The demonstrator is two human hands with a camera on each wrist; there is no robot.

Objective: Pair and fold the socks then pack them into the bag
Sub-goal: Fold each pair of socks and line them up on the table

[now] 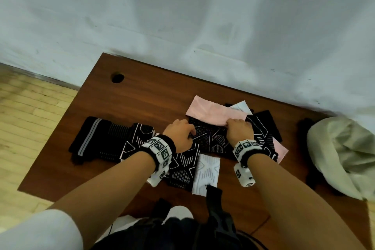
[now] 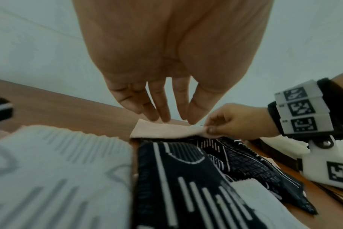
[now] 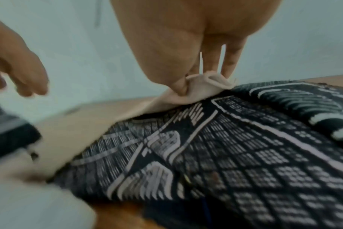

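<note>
Pinching pink sock [image 1: 213, 112] edge, right hand [image 1: 239, 130], near table's [image 1: 129, 103] far edge.
Resting left hand [image 1: 179, 135] over black patterned sock [image 1: 210, 138] mid-table, fingers [image 2: 162, 108] straight, loosely spread, holding nothing. Lying among scattered socks; pale bag [image 1: 341, 154] slumping at right edge; striped black pair [image 1: 95, 140] sitting toward left edge.

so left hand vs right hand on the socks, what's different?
The right hand pinches the pink sock by its near edge; the left hand holds nothing, its fingers loosely extended. The right hand is at the pink sock's right end; the left hand hovers over the black patterned sock. Both wear tagged wristbands.
</note>
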